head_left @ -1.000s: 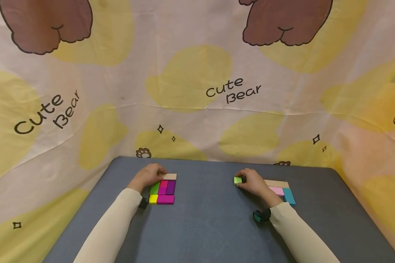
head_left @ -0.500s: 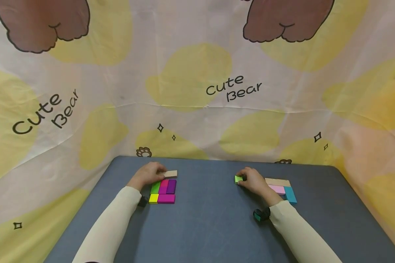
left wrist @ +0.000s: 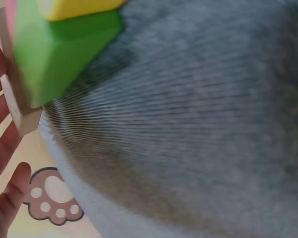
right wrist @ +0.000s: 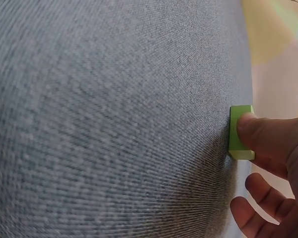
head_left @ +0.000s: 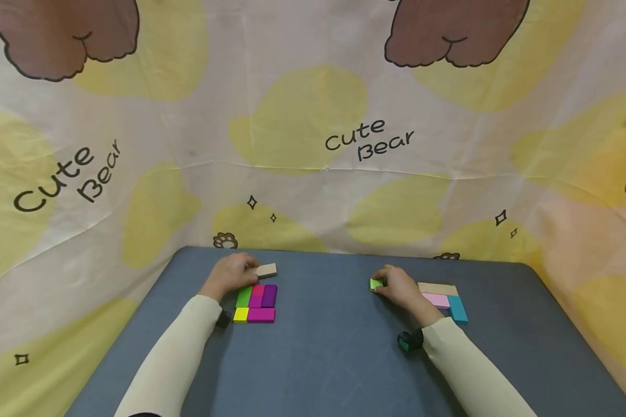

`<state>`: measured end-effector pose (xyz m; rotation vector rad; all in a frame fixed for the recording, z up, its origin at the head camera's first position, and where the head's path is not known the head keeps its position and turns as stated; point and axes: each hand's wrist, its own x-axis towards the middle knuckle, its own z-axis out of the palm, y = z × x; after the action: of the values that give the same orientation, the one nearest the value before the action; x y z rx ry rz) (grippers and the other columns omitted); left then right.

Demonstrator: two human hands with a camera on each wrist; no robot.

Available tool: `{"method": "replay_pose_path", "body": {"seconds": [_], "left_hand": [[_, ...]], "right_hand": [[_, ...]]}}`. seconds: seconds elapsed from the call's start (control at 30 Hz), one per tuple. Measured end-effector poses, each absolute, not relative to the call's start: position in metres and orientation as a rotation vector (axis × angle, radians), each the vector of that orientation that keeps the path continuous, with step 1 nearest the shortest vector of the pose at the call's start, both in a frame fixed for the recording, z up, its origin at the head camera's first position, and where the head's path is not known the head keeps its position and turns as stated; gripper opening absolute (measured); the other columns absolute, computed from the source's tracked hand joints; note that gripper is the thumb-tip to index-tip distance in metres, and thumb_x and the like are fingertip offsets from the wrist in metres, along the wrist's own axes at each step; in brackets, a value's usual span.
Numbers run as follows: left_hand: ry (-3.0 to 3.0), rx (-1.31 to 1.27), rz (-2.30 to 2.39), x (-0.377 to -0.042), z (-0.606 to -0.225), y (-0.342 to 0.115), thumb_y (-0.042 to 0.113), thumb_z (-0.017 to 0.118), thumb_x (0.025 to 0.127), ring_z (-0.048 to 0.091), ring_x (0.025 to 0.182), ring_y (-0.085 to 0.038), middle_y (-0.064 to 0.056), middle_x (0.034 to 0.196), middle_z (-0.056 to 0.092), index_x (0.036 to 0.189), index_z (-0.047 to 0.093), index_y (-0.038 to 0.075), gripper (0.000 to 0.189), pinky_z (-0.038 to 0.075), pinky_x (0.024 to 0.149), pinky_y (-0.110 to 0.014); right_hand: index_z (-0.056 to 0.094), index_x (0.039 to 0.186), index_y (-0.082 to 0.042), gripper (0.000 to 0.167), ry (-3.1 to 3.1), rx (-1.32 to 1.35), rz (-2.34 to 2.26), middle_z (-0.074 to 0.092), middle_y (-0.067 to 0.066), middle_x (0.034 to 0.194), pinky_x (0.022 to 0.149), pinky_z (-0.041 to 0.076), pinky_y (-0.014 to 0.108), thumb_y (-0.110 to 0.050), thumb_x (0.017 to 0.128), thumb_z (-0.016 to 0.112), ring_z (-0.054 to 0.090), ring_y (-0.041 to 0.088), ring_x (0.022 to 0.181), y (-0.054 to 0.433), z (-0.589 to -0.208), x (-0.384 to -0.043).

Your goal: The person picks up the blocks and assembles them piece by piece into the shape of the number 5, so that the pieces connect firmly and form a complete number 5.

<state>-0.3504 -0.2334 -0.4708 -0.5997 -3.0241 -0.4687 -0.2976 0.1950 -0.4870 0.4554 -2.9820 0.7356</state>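
Note:
My left hand point(head_left: 229, 273) pinches a plain wooden block point(head_left: 266, 270), tilted a little, just beyond a flat group of coloured blocks. That group has a green block point(head_left: 243, 297), pink block point(head_left: 258, 289), purple block point(head_left: 269, 296), yellow block point(head_left: 240, 315) and magenta block point(head_left: 261, 315). In the left wrist view, the wooden block point(left wrist: 25, 116) stands close beside the green one point(left wrist: 64, 54). Between thumb and fingers, my right hand point(head_left: 400, 287) holds a small light green block point(right wrist: 240, 134) low at the table, left of a second block group.
Partly behind the right hand lie a long wooden block point(head_left: 438, 289), a light pink block point(head_left: 436, 300) and a teal block point(head_left: 457, 309). The grey table point(head_left: 323, 347) is bordered at the back and sides by a printed cloth point(head_left: 302, 133).
The left hand has drawn the wooden block away from the coloured group, toward the back, and turned it slightly. The right hand has stayed nearly still with the light green block.

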Motion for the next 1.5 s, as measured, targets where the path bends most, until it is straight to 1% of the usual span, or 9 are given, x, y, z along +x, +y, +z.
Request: {"method": "replay_pose_path", "body": {"seconds": [0.1,0.17,0.33,0.43,0.73,0.87,1.1,1.33,1.5], "left_hand": [[-3.002,-0.616,-0.51,-0.351,-0.468,-0.231,0.028,0.072,0.08,0.061,0.084,-0.017,-0.002,0.096,0.07,0.102,0.075,0.016,0.025,0.052,0.076,-0.04],[-2.992,-0.63,-0.561,-0.351,-0.464,-0.226,0.029,0.073,0.079,0.06,0.083,-0.016,-0.001,0.095,0.07,0.101,0.075,0.017,0.025,0.051,0.075,-0.038],[-2.996,-0.725,-0.707,-0.35,-0.454,-0.207,0.025,0.073,0.079,0.058,0.082,-0.014,-0.001,0.095,0.07,0.101,0.075,0.015,0.025,0.05,0.075,-0.034],[-3.003,-0.788,-0.741,-0.349,-0.453,-0.194,0.023,0.073,0.079,0.057,0.082,-0.013,-0.001,0.096,0.07,0.102,0.075,0.013,0.025,0.049,0.075,-0.032],[-2.949,-0.918,-0.73,-0.342,-0.457,-0.155,0.019,0.072,0.078,0.056,0.079,-0.009,0.001,0.096,0.071,0.101,0.075,0.013,0.024,0.048,0.071,-0.027],[-2.923,-0.947,-0.738,-0.339,-0.459,-0.141,0.018,0.072,0.078,0.055,0.078,-0.009,0.001,0.095,0.07,0.101,0.074,0.013,0.023,0.048,0.069,-0.026],[-2.946,-0.936,-0.702,-0.336,-0.465,-0.12,0.022,0.073,0.078,0.057,0.081,-0.01,0.002,0.097,0.07,0.101,0.074,0.015,0.024,0.048,0.072,-0.027],[-2.964,-0.964,-0.71,-0.334,-0.467,-0.1,0.02,0.075,0.076,0.059,0.081,-0.01,0.002,0.097,0.071,0.101,0.075,0.015,0.026,0.049,0.074,-0.027],[-2.962,-0.953,-0.672,-0.333,-0.468,-0.084,0.022,0.075,0.075,0.058,0.082,-0.01,0.003,0.096,0.071,0.1,0.075,0.015,0.026,0.049,0.074,-0.026]], "right_hand": [[0.073,0.104,-0.004,0.025,-2.977,0.438,0.769,0.065,0.01,0.101,0.078,0.05,0.044,-0.012,0.08,0.075,0.062,0.027,0.089,0.195,-0.487,-0.296],[0.072,0.105,-0.003,0.026,-2.968,0.421,0.792,0.065,0.013,0.106,0.082,0.05,0.046,-0.01,0.081,0.075,0.062,0.03,0.094,0.196,-0.486,-0.295],[0.072,0.107,-0.004,0.027,-2.962,0.376,0.825,0.064,0.015,0.11,0.086,0.049,0.049,-0.009,0.081,0.074,0.062,0.034,0.101,0.199,-0.49,-0.293],[0.073,0.108,-0.005,0.027,-2.963,0.354,0.842,0.064,0.013,0.107,0.086,0.049,0.048,-0.01,0.081,0.075,0.062,0.033,0.101,0.201,-0.492,-0.293],[0.074,0.106,-0.007,0.028,-2.96,0.341,0.831,0.064,0.01,0.103,0.081,0.05,0.047,-0.013,0.079,0.076,0.063,0.03,0.097,0.203,-0.492,-0.293],[0.074,0.106,-0.008,0.027,-2.966,0.347,0.827,0.065,0.011,0.106,0.08,0.05,0.047,-0.014,0.079,0.076,0.063,0.03,0.096,0.204,-0.491,-0.293],[0.074,0.107,-0.008,0.028,-2.976,0.356,0.837,0.065,0.01,0.105,0.082,0.05,0.046,-0.014,0.08,0.076,0.062,0.029,0.098,0.203,-0.492,-0.294],[0.074,0.106,-0.007,0.028,-2.978,0.377,0.859,0.065,0.008,0.1,0.079,0.05,0.044,-0.014,0.079,0.076,0.061,0.027,0.093,0.199,-0.489,-0.294],[0.074,0.107,-0.007,0.028,-2.99,0.381,0.853,0.066,0.008,0.102,0.08,0.05,0.044,-0.014,0.08,0.076,0.062,0.027,0.094,0.197,-0.488,-0.295]]}}
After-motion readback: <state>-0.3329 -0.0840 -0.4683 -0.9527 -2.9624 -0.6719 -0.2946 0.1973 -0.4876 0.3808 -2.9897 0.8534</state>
